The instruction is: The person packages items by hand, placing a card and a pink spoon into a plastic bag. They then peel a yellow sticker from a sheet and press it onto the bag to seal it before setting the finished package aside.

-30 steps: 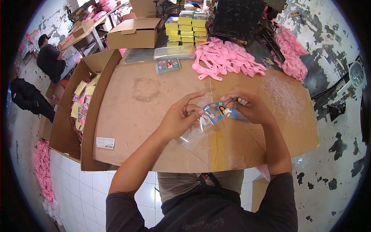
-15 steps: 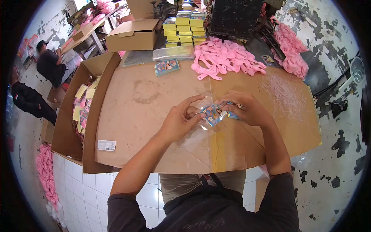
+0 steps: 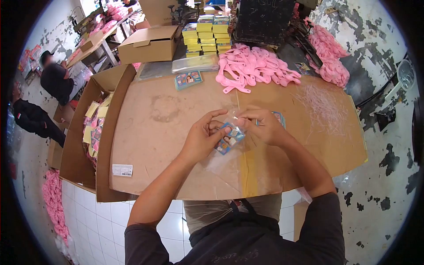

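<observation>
Between my two hands is a blue printed card [image 3: 229,140] in a small clear plastic bag. My left hand [image 3: 204,138] pinches the card with its thumb on top. With fingertips pressed together, my right hand [image 3: 261,126] grips the upper end of the clear bag [image 3: 234,119]. A small stack of similar cards [image 3: 279,117] lies just behind my right hand, partly hidden by it. Another stack of blue cards [image 3: 188,80] rests farther back on the cardboard table cover [image 3: 145,141].
Pink plastic spoons [image 3: 256,66] are heaped at the back, beside clear bags [image 3: 194,64] and tall stacks of yellow-edged cards [image 3: 205,33]. An open carton [image 3: 104,145] of packed pieces stands left. Clear strips [image 3: 324,108] lie right. Two people are at the far left.
The card has turned more upright and shifted slightly left and down within the bag. My right hand has moved from beside the card to the bag's upper end, uncovering more of the small stack.
</observation>
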